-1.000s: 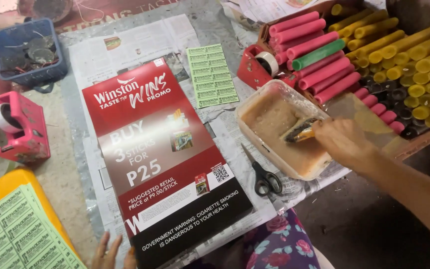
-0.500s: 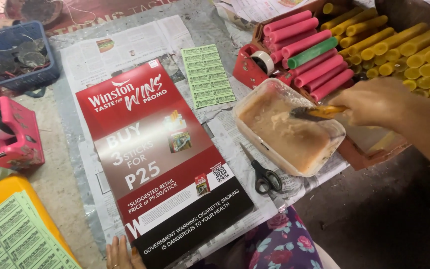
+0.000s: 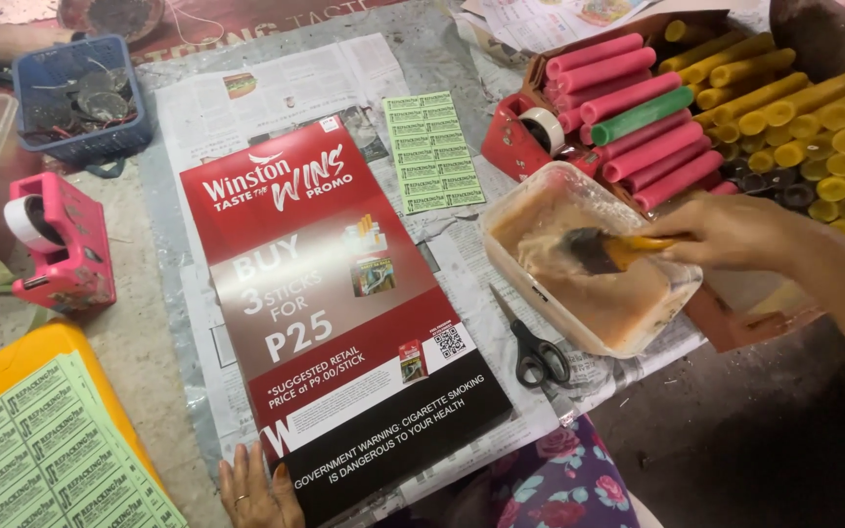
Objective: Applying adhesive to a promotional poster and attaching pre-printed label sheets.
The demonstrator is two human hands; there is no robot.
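**Work surface with glue tub, brush and poster, seen from above**

Head view. A grey table [image 3: 139, 323] is covered in its middle by spread newspaper [image 3: 276, 93]. On the newspaper lies a long red, white and black poster [image 3: 334, 313], running from upper left to lower right. Around it: a blue basket [image 3: 80, 98] of small metal pieces at upper left; a pink tape dispenser [image 3: 56, 244] at the left edge; a yellow tray [image 3: 26, 367] bearing green label sheets at lower left; a smaller green label sheet [image 3: 432, 152] just beyond the poster's upper right side. Black-handled scissors [image 3: 530, 342] lie between the poster and a clear plastic tub [image 3: 540, 200] of brownish paste. Behind the tub stand a red tape dispenser [image 3: 525, 137] and a cardboard box holding pink tubes [image 3: 628, 103], one green tube [image 3: 643, 115] and many yellow tubes [image 3: 823, 117].

The right hand [image 3: 726, 235] reaches in from the right, fingers closed around the yellow handle of a brush [image 3: 603, 252], whose dark bristles rest inside the tub on the paste. The left hand [image 3: 256, 489] lies at the bottom edge, fingers spread flat, touching the poster's near left corner, well apart from the tub.

The tub's near corner overhangs the newspaper's right margin; the scissors crowd the narrow gap beside it. Bare table shows left of the poster, between the pink dispenser and the tray.
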